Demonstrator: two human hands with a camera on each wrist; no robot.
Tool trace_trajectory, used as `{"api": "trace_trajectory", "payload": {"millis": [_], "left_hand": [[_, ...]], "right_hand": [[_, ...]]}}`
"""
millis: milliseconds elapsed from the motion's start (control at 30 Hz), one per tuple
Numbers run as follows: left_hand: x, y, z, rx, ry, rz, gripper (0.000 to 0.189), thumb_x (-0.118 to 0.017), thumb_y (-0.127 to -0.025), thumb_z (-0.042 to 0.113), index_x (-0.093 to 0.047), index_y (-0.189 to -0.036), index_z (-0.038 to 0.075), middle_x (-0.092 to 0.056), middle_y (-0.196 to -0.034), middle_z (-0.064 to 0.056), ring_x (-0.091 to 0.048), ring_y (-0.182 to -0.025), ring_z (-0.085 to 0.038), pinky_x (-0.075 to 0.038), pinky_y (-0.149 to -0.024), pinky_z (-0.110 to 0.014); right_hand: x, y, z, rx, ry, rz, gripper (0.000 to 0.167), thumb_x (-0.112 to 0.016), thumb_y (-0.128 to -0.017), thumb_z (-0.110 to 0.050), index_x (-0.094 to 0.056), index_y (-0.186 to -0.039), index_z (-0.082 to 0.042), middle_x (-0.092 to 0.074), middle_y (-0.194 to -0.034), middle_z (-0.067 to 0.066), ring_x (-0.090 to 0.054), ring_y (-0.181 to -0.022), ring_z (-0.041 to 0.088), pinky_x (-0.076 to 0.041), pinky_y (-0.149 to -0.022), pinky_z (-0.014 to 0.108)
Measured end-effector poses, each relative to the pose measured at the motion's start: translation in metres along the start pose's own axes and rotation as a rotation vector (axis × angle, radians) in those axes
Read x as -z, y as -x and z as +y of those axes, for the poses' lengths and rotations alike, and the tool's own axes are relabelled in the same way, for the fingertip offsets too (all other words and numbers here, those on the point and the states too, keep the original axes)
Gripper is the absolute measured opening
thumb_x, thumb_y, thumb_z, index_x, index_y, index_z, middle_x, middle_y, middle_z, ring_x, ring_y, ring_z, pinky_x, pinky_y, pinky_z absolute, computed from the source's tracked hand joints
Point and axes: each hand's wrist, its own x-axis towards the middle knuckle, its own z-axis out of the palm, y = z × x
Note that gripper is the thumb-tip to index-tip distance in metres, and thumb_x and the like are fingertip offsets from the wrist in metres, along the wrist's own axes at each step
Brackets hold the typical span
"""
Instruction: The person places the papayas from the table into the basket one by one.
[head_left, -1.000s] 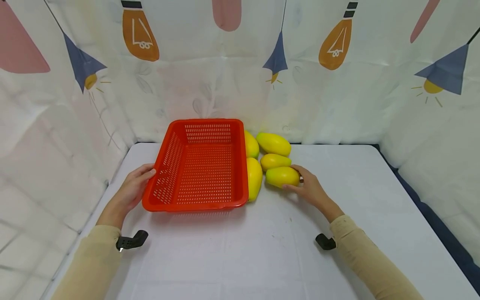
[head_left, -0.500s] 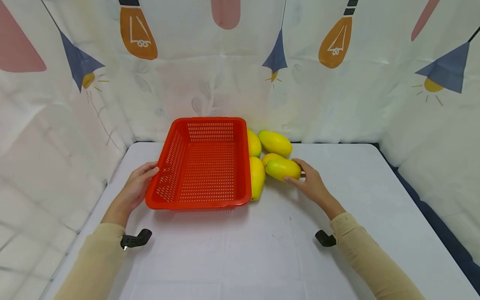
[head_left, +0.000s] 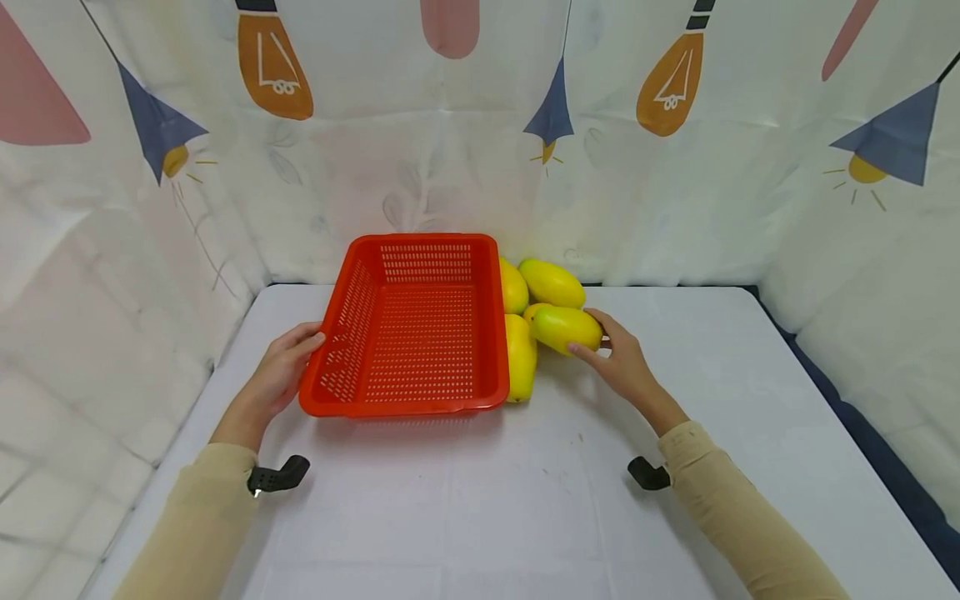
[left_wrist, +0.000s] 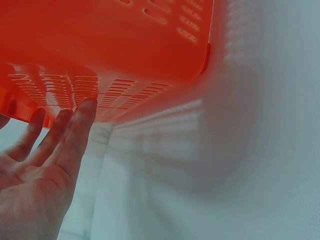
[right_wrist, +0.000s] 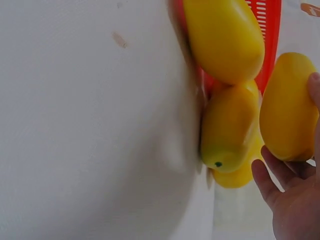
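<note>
Smooth yellow-green fruit (head_left: pixel 565 329), glossy red slotted basket (head_left: pixel 405 409)

White table (head_left: pixel 465 508) before a pale curtain (head_left: pixel 457 179) with printed lamps (head_left: pixel 551 108).

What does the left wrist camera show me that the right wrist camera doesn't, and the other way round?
Only the left wrist view: the left hand, fingertips at the basket's slotted outer wall.
Only the right wrist view: the right hand holding a yellow fruit, with other yellow fruits nearby.
Both: part of the red basket and the white tabletop.
</note>
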Motion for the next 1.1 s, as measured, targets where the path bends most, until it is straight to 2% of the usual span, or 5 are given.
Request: {"api": "trace_trajectory", "payload": {"millis": [133,400,667,1100], "left_hand": [[-0.001,0.0,0.001,-0.015,0.018,-0.009,0.022,-0.047,-0.102,0.019,-0.054,-0.122,0.013,-0.064,-0.106,0.007,-0.061,-0.093,-0.006,-0.052,-0.08,-0.018],[-0.002,0.001,0.003,0.002,-0.002,-0.004,0.026,-0.048,-0.102,0.022,-0.051,-0.126,0.012,-0.062,-0.109,0.007,-0.06,-0.096,-0.006,-0.051,-0.081,-0.018],[-0.002,0.001,0.004,0.005,0.004,-0.007,0.022,-0.047,-0.102,0.021,-0.052,-0.122,0.013,-0.062,-0.106,0.007,-0.061,-0.094,-0.006,-0.052,-0.08,-0.018],[-0.004,0.003,0.008,0.028,-0.012,-0.003,0.023,-0.048,-0.102,0.024,-0.051,-0.122,0.015,-0.062,-0.107,0.008,-0.061,-0.094,-0.006,-0.052,-0.079,-0.019]], "right_hand": [[0.001,-0.001,-0.005,0.01,-0.009,0.008,0.068,-0.069,-0.089,-0.036,-0.039,-0.144,-0.008,-0.052,-0.138,0.012,-0.053,-0.116,0.028,-0.049,-0.093,0.047],[0.001,-0.001,-0.016,0.023,-0.019,0.012,0.066,-0.069,-0.089,-0.034,-0.04,-0.143,-0.01,-0.052,-0.137,0.012,-0.052,-0.117,0.027,-0.049,-0.095,0.046],[0.0,0.0,-0.025,0.06,-0.018,0.027,0.066,-0.07,-0.089,-0.033,-0.041,-0.143,-0.008,-0.054,-0.135,0.013,-0.054,-0.113,0.027,-0.048,-0.094,0.046],[0.0,-0.002,-0.035,0.066,-0.033,0.031,0.064,-0.071,-0.088,-0.031,-0.042,-0.141,-0.009,-0.054,-0.134,0.013,-0.054,-0.112,0.027,-0.048,-0.093,0.046]]}}
